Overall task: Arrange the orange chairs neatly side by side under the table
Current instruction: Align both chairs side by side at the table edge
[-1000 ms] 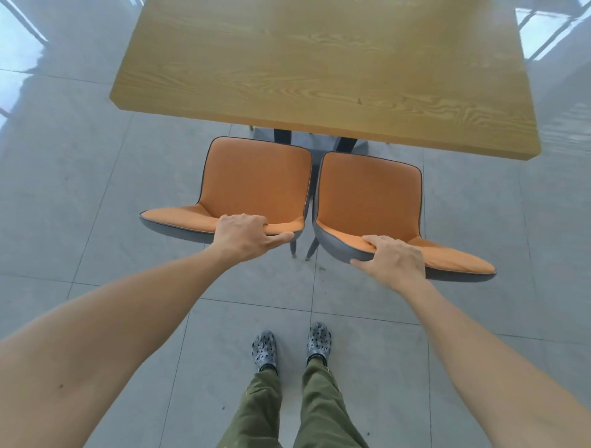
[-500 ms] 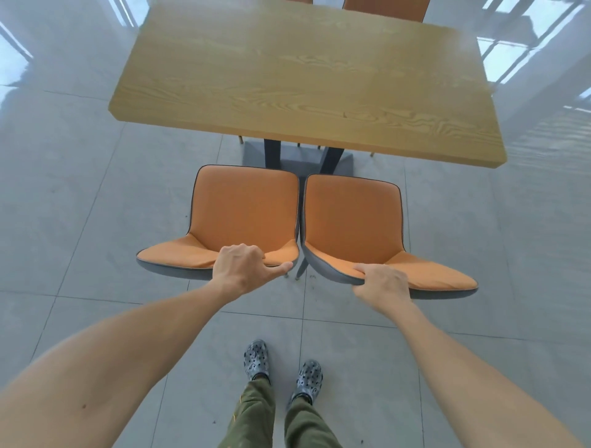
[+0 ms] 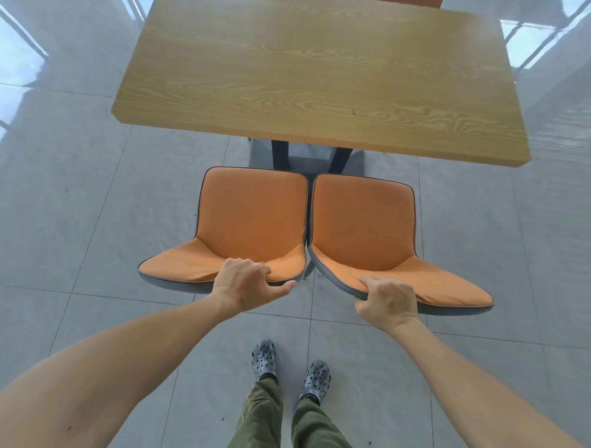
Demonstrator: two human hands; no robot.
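Two orange chairs with grey shells stand side by side on the floor, their seats facing the wooden table. The left chair and the right chair nearly touch along their inner edges. Both seats lie fully out from under the tabletop, with a strip of floor between their front edges and the table's near edge. My left hand grips the top of the left chair's backrest. My right hand grips the top of the right chair's backrest.
The table's dark pedestal legs rise from a grey base just beyond the chairs. Another orange chair shows at the table's far side. Glossy grey floor tiles spread all around. My feet stand behind the chairs.
Both chairs have slid back toward me, away from the table, with my hands still on their backrests. More floor and pedestal now show between seats and table edge.
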